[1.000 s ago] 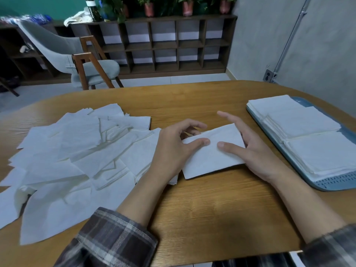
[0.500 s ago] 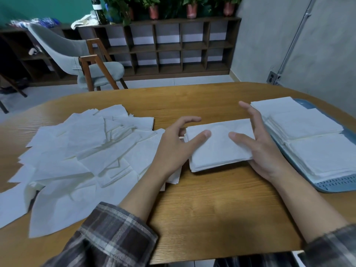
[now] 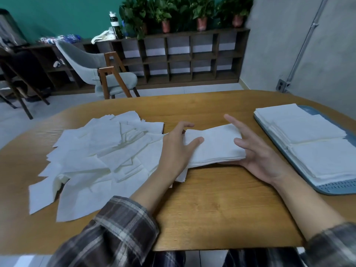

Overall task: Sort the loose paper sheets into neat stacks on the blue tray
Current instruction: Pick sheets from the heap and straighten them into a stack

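Observation:
A small stack of white paper sheets [image 3: 215,146] is held between both hands just above the wooden table [image 3: 221,205]. My left hand [image 3: 176,151] grips its left end, thumb on top. My right hand [image 3: 256,155] supports its right end from beneath, fingers spread. A loose, messy pile of white sheets [image 3: 96,155] covers the table's left half. At the right, the blue tray [image 3: 339,189] carries three neat white stacks [image 3: 312,143] in a row.
A grey chair with wooden legs [image 3: 107,74] stands beyond the table's far edge. Behind it a dark cubby shelf [image 3: 183,58] carries potted plants. A grey wall is at the right.
The stack between my hands has risen off the table and shifted right toward the tray. My right hand moved from on top of the sheets to under their right end.

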{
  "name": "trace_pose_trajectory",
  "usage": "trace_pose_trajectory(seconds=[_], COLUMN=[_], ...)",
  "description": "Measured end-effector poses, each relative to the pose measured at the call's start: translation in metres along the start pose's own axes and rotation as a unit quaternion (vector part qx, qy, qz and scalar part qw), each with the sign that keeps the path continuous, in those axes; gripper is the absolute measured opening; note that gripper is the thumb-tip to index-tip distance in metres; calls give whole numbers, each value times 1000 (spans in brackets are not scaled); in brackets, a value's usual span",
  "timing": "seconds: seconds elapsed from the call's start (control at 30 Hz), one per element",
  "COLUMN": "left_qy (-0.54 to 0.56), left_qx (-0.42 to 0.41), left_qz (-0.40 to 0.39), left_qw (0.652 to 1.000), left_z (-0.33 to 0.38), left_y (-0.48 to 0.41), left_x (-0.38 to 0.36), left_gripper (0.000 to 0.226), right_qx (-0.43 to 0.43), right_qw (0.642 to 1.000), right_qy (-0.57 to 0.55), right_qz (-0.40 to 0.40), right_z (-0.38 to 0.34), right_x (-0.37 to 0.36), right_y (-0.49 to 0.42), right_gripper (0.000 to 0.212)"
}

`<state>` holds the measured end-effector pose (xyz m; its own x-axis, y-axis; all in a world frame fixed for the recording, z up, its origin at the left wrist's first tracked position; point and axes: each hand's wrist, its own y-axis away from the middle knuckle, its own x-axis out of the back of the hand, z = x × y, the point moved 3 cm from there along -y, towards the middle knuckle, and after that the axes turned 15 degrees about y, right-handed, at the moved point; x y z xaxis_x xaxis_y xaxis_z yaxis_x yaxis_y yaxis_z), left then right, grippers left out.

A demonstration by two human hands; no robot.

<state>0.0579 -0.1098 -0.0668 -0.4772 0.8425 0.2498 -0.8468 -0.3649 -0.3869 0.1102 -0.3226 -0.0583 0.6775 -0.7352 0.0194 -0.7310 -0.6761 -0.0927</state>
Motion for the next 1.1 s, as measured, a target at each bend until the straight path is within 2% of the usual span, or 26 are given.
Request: trace_pose_trajectory(seconds=[0.1, 0.17, 0.27, 0.33, 0.4, 0.47, 0.53, 0.57, 0.63, 0.8, 0.9, 1.1], left_qy=[-3, -5, 5, 3, -69, -218, -327, -345, -332, -279, -248, -196], left_qx=[18, 18, 29, 31, -11, -62, -36, -16, -14, -55, -79, -111], left_qz=[12, 1, -41, -78, -101, -110, -131, -142, -144, -93, -113, -157], left_qw=[1000, 1000, 999, 996, 992, 968, 935, 928, 932, 954, 959, 962], left_z=[-2, -1, 3, 8, 12, 11, 5, 2, -5, -13, -12, -13], left_y=[1, 3, 5, 8, 10, 8, 5, 4, 5, 8, 9, -1], left_x=[2, 3, 5, 7, 16, 32, 47, 51, 53, 42, 26, 4], left_gripper=[37, 37, 38, 43, 51, 55, 50, 45, 36, 18, 17, 21], right_qx=[-21, -41, -52, -34, -9, 0, 0, 0, 3, 2, -3, 14], right_qw=[998, 996, 998, 996, 980, 957, 932, 921, 912, 892, 882, 880], right_qy=[-57, -69, -14, 69, 177, 257, 312, 333, 346, 353, 347, 347], right_qz=[-31, -32, 8, 50, 87, 133, 183, 202, 222, 283, 318, 325], right_z=[-1, -1, 5, 11, 13, 14, 15, 16, 17, 15, 14, 13], right_x=[-1, -1, 2, 6, 9, 15, 20, 22, 23, 30, 34, 35], right_y=[2, 2, 0, -1, -3, -3, -4, -5, -5, -3, -2, -2], right_gripper=[69, 60, 41, 35, 34, 35, 37, 38, 36, 32, 33, 41])
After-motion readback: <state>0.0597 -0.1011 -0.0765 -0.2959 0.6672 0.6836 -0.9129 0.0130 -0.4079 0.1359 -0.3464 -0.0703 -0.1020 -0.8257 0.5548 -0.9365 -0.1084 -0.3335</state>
